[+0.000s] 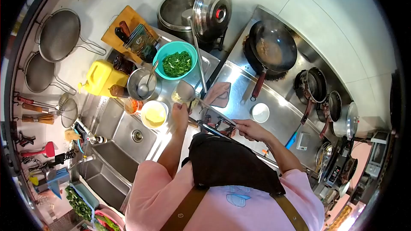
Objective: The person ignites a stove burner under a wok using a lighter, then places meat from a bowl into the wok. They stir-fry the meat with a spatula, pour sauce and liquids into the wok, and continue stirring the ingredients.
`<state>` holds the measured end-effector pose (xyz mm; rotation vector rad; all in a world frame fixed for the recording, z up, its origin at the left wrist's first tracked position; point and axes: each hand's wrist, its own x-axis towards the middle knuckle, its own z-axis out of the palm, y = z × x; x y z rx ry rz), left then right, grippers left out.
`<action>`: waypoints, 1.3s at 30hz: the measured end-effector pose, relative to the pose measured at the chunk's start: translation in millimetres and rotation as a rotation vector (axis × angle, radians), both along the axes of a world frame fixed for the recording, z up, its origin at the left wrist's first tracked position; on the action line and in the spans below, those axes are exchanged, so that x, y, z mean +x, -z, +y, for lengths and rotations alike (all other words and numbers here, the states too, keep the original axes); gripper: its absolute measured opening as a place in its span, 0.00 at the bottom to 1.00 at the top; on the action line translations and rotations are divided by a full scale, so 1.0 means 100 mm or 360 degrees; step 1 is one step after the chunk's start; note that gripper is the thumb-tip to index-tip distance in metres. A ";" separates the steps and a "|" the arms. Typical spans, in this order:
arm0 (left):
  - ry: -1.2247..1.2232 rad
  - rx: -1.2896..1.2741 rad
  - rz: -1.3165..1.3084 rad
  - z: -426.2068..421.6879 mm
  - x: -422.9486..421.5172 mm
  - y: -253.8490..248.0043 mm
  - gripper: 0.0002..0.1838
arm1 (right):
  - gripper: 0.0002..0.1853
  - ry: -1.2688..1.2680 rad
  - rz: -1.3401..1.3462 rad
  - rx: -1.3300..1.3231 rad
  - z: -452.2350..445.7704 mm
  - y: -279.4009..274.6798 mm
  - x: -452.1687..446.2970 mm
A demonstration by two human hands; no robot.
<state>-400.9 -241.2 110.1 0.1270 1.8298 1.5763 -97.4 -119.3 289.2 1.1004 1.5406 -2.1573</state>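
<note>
My right hand [250, 130] is wrapped round the handle of a metal wok spatula [186, 90]. Its flat blade points left and lies over chopped pale garlic [176, 97]. Close below the blade, my left hand [180, 114] has its fingers closed, with a thin dark piece showing at the fingertips that I cannot make out. Just left of that hand stands a white bowl of yellow contents [154, 114]. Behind it are a small dish of chopped red pepper [133, 105], a steel bowl with a ladle [143, 87] and a turquoise bowl of cut greens [177, 63].
A wok [274, 48] with some liquid sits on the stove at the back right. A folded cloth [218, 94] and a small white bowl [260, 113] lie on the steel counter [239, 75]. At left is a double sink [124, 139]; a tall pot [176, 6] stands behind.
</note>
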 end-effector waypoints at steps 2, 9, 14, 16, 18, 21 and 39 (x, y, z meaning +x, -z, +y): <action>-0.0009 0.0027 -0.0036 0.00 -0.01 0.00 0.08 | 0.24 0.0061 0.0020 -0.0104 0.02 0.01 0.08; -0.0175 0.0169 -0.0311 -0.01 -0.06 0.12 0.07 | 0.25 0.0290 0.0157 -0.0367 0.01 0.10 0.44; -0.0376 0.0354 -0.0495 0.04 -0.22 0.51 0.07 | 0.25 0.0683 0.0369 -0.0654 0.05 -0.01 0.89; -0.0124 0.0505 -0.0422 -0.01 -0.30 0.61 0.08 | 0.25 0.0884 0.0463 -0.0562 0.10 -0.12 1.11; -0.0206 0.0384 -0.0763 0.01 -0.24 0.40 0.12 | 0.25 0.1049 0.0410 -0.0310 0.24 -0.28 1.29; 0.0091 0.0014 -0.0634 -0.20 -0.07 0.08 0.23 | 0.26 0.1174 0.0264 0.0472 0.48 -0.40 1.40; -0.0603 -0.0058 0.0092 -1.68 -0.98 0.14 0.25 | 0.23 0.0541 -0.0174 0.0402 0.68 -0.47 0.74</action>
